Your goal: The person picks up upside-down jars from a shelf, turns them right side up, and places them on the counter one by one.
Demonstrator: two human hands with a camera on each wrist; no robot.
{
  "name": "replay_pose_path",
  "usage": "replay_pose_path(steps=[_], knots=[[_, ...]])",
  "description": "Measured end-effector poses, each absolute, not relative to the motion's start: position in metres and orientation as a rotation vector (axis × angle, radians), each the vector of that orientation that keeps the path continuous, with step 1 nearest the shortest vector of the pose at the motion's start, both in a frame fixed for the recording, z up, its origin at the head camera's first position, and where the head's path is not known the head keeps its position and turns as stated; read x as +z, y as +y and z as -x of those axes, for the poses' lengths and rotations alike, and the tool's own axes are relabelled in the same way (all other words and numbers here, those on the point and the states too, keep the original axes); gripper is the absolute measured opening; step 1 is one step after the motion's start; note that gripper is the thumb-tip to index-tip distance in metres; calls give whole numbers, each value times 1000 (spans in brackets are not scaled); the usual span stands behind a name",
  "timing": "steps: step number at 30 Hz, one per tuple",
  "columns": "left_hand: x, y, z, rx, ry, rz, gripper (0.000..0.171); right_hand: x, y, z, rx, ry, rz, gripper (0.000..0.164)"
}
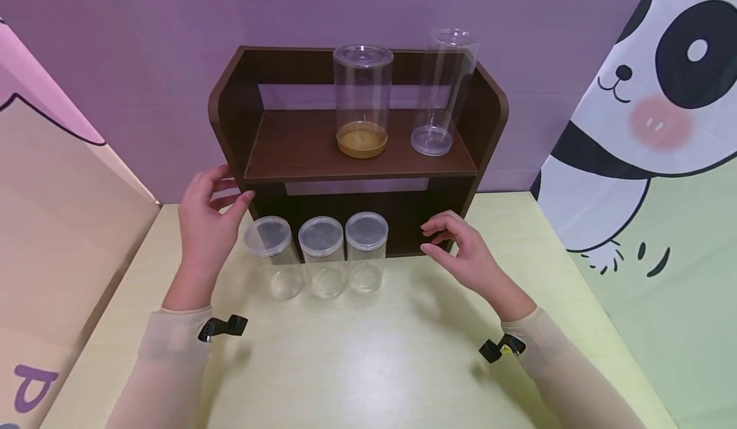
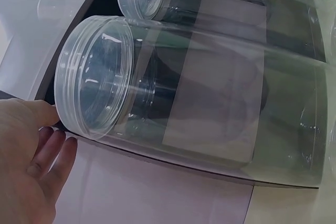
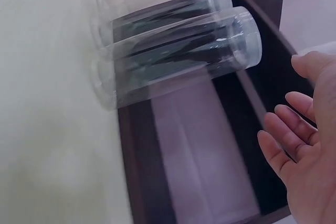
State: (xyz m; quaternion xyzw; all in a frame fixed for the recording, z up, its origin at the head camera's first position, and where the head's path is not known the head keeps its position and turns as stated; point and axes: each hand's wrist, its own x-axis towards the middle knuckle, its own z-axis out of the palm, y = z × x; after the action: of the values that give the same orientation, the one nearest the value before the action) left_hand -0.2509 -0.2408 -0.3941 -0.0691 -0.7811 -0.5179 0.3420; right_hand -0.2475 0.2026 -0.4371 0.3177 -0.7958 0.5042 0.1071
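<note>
At the left side of a dark brown two-tier shelf (image 1: 363, 176), my left hand (image 1: 208, 221) has its thumb by the panel's front edge and its fingers loosely bent alongside. Close to that thumb stands the leftmost of three clear lidded jars (image 1: 276, 259), which line up before the lower tier. The middle jar (image 1: 324, 263) and the right jar (image 1: 366, 256) are side by side. My right hand (image 1: 463, 253) hovers in front of the lower tier's right end, fingers relaxed and parted from the thumb, with nothing in it. In the right wrist view its fingers (image 3: 283, 124) are apart from the jars.
On the upper tier stand a wide clear jar (image 1: 363, 90) with a gold-brown base and a taller, narrower clear jar (image 1: 443, 96) to its right. The shelf backs onto a purple wall covering (image 1: 144, 64). Pale wood tabletop (image 1: 357, 365) stretches in front.
</note>
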Motion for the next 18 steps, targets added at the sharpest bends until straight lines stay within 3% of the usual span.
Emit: replay_pose_path(steps=[7, 18], knots=[[-392, -242, 251, -1333, -2072, 158, 46, -400, 183, 257, 1429, -2211, -957, 31], [-394, -243, 252, -1355, -2071, 178, 47, -336, 125, 280, 1237, -2083, -837, 56]])
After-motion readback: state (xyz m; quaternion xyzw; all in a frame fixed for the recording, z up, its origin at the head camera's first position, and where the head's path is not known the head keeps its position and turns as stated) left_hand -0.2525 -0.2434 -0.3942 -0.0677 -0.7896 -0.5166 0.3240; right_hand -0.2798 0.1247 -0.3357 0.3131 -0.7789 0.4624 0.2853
